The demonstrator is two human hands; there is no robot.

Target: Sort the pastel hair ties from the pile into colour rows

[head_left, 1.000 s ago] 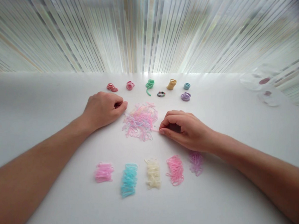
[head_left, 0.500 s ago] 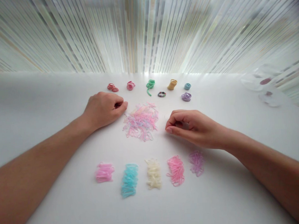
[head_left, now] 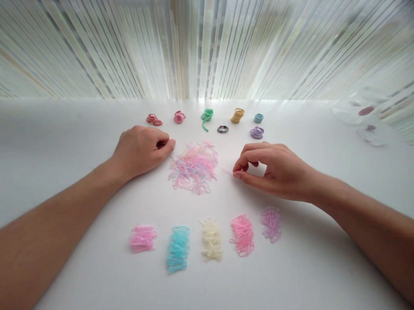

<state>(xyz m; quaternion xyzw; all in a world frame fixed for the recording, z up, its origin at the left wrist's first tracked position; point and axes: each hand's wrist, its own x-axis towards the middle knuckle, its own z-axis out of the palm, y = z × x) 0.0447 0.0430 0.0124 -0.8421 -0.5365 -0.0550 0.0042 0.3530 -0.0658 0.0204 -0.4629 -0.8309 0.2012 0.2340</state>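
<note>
Our loose heap of tiny rubber bands [head_left: 194, 168] lies in the middle of the white table [head_left: 303, 270], a tangle of pale pink, lilac and blue. Just right of it, our right hand [head_left: 275, 172] is nearly closed into a pinch, thumb and forefinger together, with a thin pale pink band [head_left: 228, 171] sticking out from the fingertips toward the heap. The hand is near the heap but not touching it. Our left hand [head_left: 140, 151] rests on the table at the heap's other side, fingers curled in loosely, its knuckles just beside the tangle; we cannot tell whether it has hold of anything. Nearer to us, a row of five sorted piles runs across the table: a pink pile [head_left: 142, 238], a blue pile [head_left: 177, 249], a cream pile [head_left: 211, 240], a deeper pink pile [head_left: 241, 235] and a lilac pile [head_left: 271, 224]. Beyond the heap, small bundles of bands form an arc: a red bundle [head_left: 154, 120], a rose bundle [head_left: 179, 117], a green bundle [head_left: 207, 117], a tan bundle [head_left: 237, 115], a teal bundle [head_left: 258, 118] and a purple bundle [head_left: 256, 133], with a mixed-colour ring [head_left: 223, 129] just inside them. Blurred clear dishes [head_left: 366, 119] sit at the far right, in front of a striped curtain [head_left: 201, 44].
</note>
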